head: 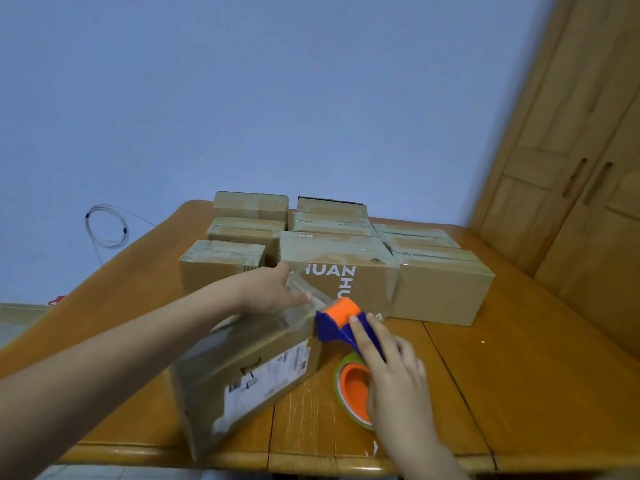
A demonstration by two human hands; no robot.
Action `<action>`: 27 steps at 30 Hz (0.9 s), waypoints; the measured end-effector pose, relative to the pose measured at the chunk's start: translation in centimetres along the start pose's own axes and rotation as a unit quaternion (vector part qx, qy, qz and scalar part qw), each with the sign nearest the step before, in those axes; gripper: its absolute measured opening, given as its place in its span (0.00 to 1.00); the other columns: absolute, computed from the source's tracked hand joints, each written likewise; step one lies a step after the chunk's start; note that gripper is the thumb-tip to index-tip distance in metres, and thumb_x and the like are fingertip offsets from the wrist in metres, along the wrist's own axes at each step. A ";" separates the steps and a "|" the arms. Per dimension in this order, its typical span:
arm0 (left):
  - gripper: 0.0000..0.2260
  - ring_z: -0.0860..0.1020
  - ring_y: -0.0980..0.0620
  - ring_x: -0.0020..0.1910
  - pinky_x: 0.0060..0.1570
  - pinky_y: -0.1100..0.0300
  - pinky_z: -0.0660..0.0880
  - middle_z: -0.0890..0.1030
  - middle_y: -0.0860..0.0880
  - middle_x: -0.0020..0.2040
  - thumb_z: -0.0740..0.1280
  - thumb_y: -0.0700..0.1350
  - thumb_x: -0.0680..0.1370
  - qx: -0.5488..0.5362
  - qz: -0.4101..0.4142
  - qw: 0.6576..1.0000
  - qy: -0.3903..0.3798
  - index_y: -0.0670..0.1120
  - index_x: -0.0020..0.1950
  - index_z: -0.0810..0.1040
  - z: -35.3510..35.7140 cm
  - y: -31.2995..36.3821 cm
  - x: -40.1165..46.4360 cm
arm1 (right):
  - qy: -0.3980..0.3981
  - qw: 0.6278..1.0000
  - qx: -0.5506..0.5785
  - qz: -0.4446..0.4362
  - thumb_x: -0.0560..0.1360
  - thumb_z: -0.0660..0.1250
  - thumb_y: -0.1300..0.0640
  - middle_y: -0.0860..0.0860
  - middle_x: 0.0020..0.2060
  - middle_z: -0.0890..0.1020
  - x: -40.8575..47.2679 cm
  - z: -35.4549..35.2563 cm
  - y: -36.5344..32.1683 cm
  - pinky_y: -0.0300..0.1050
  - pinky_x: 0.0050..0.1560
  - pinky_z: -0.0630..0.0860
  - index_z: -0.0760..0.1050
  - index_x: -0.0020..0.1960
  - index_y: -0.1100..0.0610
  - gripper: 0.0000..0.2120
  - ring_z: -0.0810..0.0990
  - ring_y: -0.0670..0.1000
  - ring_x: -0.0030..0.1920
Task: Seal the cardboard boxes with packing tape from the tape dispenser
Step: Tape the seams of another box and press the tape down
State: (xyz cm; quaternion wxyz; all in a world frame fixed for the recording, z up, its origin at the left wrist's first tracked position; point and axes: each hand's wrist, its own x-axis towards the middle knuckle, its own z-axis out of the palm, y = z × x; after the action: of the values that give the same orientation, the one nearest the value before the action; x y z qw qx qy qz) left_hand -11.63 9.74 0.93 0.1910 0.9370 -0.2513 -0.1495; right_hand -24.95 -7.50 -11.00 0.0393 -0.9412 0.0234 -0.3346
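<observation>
A cardboard box (242, 368) with a white shipping label lies at the table's front edge, a strip of clear tape (304, 292) along its top. My left hand (273, 289) lies flat on the box top and presses the tape down with straight fingers. My right hand (391, 362) grips the blue and orange tape dispenser (341, 323), whose orange roller sits at the box's far right corner. The tape roll (353, 389) shows below my right fingers.
Several taped cardboard boxes (339, 268) are stacked at the back of the wooden table (519, 375), one printed "HUAN". A wooden wardrobe (571, 168) stands at the right. A coiled cable (105, 225) hangs on the blue wall at the left.
</observation>
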 end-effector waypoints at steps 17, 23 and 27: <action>0.30 0.51 0.43 0.77 0.74 0.48 0.50 0.56 0.45 0.78 0.54 0.59 0.81 0.050 0.060 0.987 0.137 0.47 0.79 0.52 4.5 -1.1 0.6 | -0.003 0.984 0.164 0.062 0.61 0.77 0.66 0.41 0.77 0.50 -3.1 2.0 -4.4 0.50 0.51 0.80 0.44 0.77 0.38 0.59 0.65 0.54 0.64; 0.32 0.62 0.45 0.73 0.70 0.52 0.61 0.65 0.44 0.74 0.62 0.58 0.79 -0.012 0.085 0.986 0.146 0.47 0.77 0.54 3.9 -0.8 -0.2 | 0.004 0.993 0.102 0.057 0.54 0.77 0.71 0.49 0.75 0.60 -3.3 2.3 -4.7 0.49 0.42 0.80 0.55 0.76 0.41 0.59 0.75 0.56 0.52; 0.32 0.65 0.46 0.71 0.68 0.50 0.65 0.67 0.45 0.73 0.63 0.57 0.78 -0.031 0.083 0.986 0.144 0.47 0.77 0.56 4.0 -1.1 0.1 | 0.006 0.994 0.085 0.067 0.51 0.79 0.70 0.50 0.74 0.64 -3.3 1.8 -4.7 0.47 0.37 0.78 0.62 0.75 0.44 0.57 0.76 0.55 0.48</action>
State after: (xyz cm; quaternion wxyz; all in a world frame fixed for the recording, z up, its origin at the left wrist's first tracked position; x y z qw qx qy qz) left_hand -12.56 9.40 -3.07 0.2661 0.9181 -0.2936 -0.0044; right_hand -26.30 -2.50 -14.00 0.1415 -0.9289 0.0575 -0.3374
